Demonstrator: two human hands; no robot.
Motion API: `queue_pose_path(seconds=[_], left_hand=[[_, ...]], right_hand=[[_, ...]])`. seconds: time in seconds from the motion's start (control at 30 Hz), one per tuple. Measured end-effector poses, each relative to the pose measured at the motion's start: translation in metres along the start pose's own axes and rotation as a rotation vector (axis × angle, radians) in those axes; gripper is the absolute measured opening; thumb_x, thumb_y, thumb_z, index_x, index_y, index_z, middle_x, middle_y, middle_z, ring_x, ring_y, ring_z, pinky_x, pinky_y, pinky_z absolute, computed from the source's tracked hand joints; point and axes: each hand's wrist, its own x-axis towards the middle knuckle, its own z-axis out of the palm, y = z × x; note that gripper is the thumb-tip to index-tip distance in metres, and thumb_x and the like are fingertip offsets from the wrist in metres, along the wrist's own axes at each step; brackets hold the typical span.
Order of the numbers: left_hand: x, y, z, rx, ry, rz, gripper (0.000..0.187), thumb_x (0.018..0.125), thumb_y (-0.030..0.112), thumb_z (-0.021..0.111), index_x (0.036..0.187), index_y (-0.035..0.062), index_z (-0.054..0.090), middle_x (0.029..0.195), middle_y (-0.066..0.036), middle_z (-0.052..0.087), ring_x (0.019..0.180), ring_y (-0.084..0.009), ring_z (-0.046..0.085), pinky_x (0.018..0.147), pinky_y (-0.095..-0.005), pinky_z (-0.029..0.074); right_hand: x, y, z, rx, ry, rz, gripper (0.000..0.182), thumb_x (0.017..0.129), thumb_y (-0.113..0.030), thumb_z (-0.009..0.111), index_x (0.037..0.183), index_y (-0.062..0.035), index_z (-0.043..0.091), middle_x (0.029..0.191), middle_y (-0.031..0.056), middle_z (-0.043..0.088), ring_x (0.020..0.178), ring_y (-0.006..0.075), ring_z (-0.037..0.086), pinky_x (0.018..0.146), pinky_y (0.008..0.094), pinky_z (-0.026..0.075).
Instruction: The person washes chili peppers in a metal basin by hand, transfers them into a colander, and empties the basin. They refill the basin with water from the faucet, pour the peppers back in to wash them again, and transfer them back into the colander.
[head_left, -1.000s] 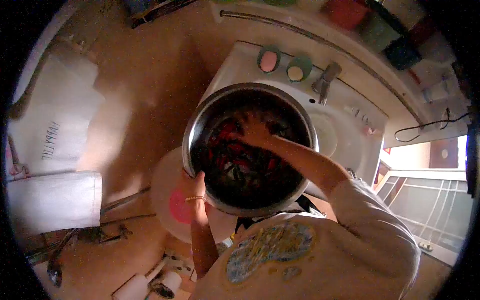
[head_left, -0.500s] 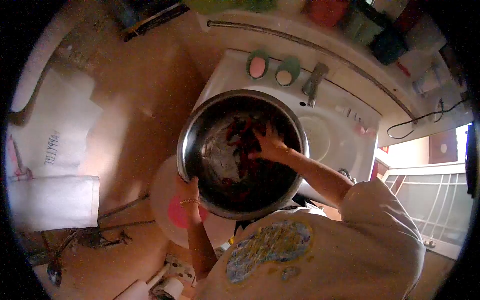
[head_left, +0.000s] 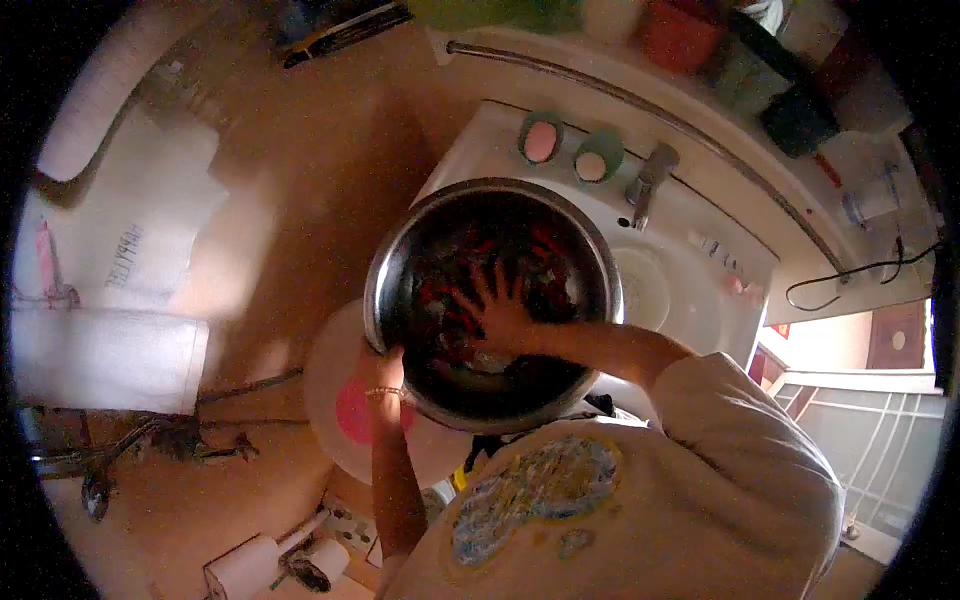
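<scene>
A large shiny metal basin (head_left: 382, 262) rests over the near left part of the white sink. Several dark red pieces (head_left: 548, 240) lie scattered inside it; they look wet, and their kind is too dim to make out. Within the basin my right hand (head_left: 500, 322) is spread flat over the red pieces, fingers apart and pointing away from me. At the near left, my left hand (head_left: 384, 368), with a beaded bracelet on the wrist, clasps the basin's rim.
Behind the basin are the sink (head_left: 690, 265), its faucet (head_left: 655, 180) and two green soap dishes with pink soap (head_left: 541, 141) and pale soap (head_left: 591, 166). White towels (head_left: 110, 360) hang at left. A pale tub with a pink patch (head_left: 340, 440) is below.
My right hand has moved left and toward me inside the basin, its fingers now spread wide. The red pieces have spread out. My left hand stays on the rim.
</scene>
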Motion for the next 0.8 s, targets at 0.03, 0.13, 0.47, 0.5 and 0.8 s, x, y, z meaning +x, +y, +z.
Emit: queue_pose_path(seconds=[0.03, 0.13, 0.47, 0.5, 0.8], left_hand=[[-0.001, 0.014, -0.005, -0.003, -0.04, -0.024, 0.044, 0.062, 0.018, 0.063, 0.101, 0.0031, 0.049, 0.095, -0.019, 0.056, 0.087, -0.034, 0.054, 0.074, -0.0385, 0.042], [-0.001, 0.016, -0.006, -0.028, -0.061, -0.034, 0.048, 0.062, 0.02, 0.062, 0.104, 0.0021, 0.047, 0.095, -0.02, 0.055, 0.088, -0.0344, 0.053, 0.075, -0.0397, 0.042], [0.0, 0.005, 0.017, 0.058, -0.027, -0.1, 0.052, 0.063, 0.022, 0.06, 0.106, -0.0015, 0.043, 0.099, -0.022, 0.052, 0.091, -0.0373, 0.05, 0.078, -0.0407, 0.04], [0.001, 0.012, 0.013, 0.03, -0.107, -0.117, 0.053, 0.063, 0.022, 0.06, 0.107, -0.0025, 0.042, 0.1, -0.022, 0.051, 0.091, -0.0374, 0.05, 0.079, -0.0406, 0.04], [0.011, -0.039, 0.043, -0.044, 0.01, -0.054, 0.058, 0.062, 0.025, 0.061, 0.108, -0.0047, 0.041, 0.1, -0.024, 0.051, 0.092, -0.0367, 0.05, 0.079, -0.0405, 0.039]], right_hand=[[-0.012, -0.018, 0.006, -0.143, -0.104, -0.058, 0.072, 0.067, -0.055, 0.049, 0.128, -0.0336, 0.017, 0.136, 0.014, 0.001, 0.122, 0.0417, 0.001, 0.084, 0.0684, 0.013], [-0.011, -0.02, 0.0, -0.23, -0.193, -0.283, 0.069, 0.07, -0.054, 0.046, 0.128, -0.0295, 0.019, 0.136, 0.012, 0.004, 0.121, 0.0419, 0.002, 0.083, 0.0696, 0.011], [-0.011, 0.012, -0.005, -0.258, -0.148, -0.002, 0.067, 0.073, -0.055, 0.043, 0.129, -0.0264, 0.02, 0.135, 0.0131, 0.008, 0.118, 0.0457, 0.012, 0.085, 0.067, 0.014], [-0.019, 0.011, -0.008, -0.261, -0.148, -0.001, 0.067, 0.073, -0.055, 0.043, 0.129, -0.0264, 0.02, 0.135, 0.0131, 0.008, 0.118, 0.0457, 0.012, 0.085, 0.067, 0.014], [0.023, 0.058, -0.039, 0.133, 0.037, 0.15, 0.075, 0.066, -0.056, 0.052, 0.128, -0.0241, 0.023, 0.133, 0.0186, 0.01, 0.116, 0.0456, 0.015, 0.083, 0.0665, 0.019]])
